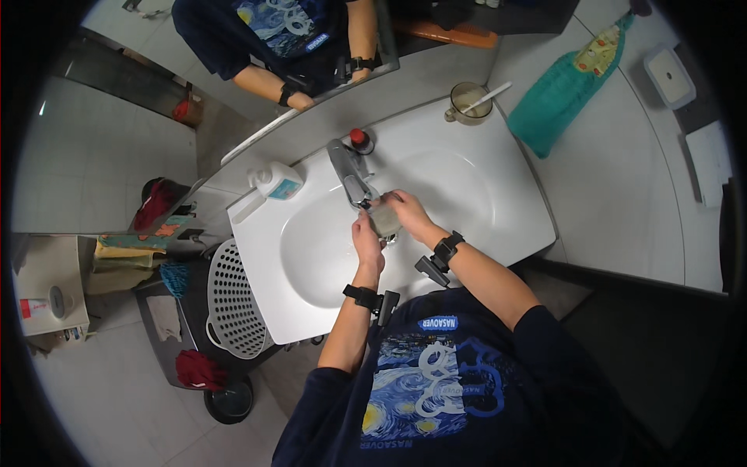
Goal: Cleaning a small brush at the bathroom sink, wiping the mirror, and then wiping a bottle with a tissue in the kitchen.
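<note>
Over the white sink basin (311, 265), both my hands are closed around a see-through cup (384, 219). My left hand (368, 241) grips its left side, and my right hand (410, 212) has its upper right side. The cup is directly beneath the spout of the chrome faucet (350, 175), its rim close to the metal. Fingers hide parts of the cup, and I cannot make out how much water is in it.
A red-capped bottle (361, 141) stands behind the faucet, a white pump bottle (278, 181) to its left. At the back right is a brown glass mug (470, 104) holding a white-handled stick. A teal towel (562, 109) hangs right; a perforated basket (232, 300) stands left.
</note>
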Motion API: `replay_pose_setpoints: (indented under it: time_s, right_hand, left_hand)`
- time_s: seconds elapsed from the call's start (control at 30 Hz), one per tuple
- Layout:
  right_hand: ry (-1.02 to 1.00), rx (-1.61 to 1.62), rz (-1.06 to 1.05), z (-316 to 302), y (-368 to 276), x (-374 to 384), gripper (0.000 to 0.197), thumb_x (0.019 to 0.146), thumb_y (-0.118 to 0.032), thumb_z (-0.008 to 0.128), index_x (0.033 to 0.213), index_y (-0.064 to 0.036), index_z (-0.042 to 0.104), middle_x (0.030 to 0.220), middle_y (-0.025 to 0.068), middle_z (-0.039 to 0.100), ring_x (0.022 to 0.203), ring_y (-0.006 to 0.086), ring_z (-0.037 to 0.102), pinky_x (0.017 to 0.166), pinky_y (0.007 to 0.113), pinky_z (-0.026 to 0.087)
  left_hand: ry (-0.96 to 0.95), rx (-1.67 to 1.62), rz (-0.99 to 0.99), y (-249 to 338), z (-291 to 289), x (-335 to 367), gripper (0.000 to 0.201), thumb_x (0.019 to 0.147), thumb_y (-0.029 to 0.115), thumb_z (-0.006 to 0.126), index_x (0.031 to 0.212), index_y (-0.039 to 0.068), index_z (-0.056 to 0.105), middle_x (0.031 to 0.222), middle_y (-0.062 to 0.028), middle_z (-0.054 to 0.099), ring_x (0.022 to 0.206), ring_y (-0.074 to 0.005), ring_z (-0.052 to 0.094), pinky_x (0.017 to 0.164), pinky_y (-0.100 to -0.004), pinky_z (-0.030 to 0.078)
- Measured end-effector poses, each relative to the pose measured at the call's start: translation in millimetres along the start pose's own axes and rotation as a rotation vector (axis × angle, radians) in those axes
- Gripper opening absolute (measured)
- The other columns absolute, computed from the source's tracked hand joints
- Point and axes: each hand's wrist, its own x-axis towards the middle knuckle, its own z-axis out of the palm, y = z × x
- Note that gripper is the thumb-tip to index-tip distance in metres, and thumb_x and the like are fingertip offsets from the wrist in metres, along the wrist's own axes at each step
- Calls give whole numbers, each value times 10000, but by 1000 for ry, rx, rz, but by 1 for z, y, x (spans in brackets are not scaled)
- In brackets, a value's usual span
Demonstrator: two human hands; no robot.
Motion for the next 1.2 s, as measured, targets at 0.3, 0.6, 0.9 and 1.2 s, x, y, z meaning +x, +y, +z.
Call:
replay_pose_setpoints:
  time_s: [0.3,0.6,0.9,1.2]
  right_hand:
    - [-205,-860,-522,14,-4,13,297,851,-252,508,982,3,586,846,247,625,806,414,603,746,474,477]
    - [-333,-1065,-288,25,2,-4,310,866,-226,467,1054,-4,574,1000,250,593,935,366,581,808,438,469]
    - [-296,-548,283,9,2,21,398,912,-293,497,1120,43,547,1047,179,610,924,255,602,788,340,469]
    - [-490,-278,360,16,-35,18,381,766,-192,722,1068,-27,560,990,60,593,877,134,547,806,292,449]
  left_hand:
    - [-193,90,-184,-28,1,30,294,929,377,396,862,126,533,648,18,504,483,-110,446,408,-260,317]
    - [-140,-312,-350,-30,-12,44,382,952,466,353,950,129,533,662,6,518,475,-105,442,393,-234,330]
    - [-118,-46,-135,-12,-25,11,410,917,474,440,1064,106,549,876,-17,582,713,-131,522,591,-266,390]
    - [-530,-231,-131,-26,-38,23,659,878,585,281,1125,56,586,979,-8,597,896,-125,488,814,-257,308]
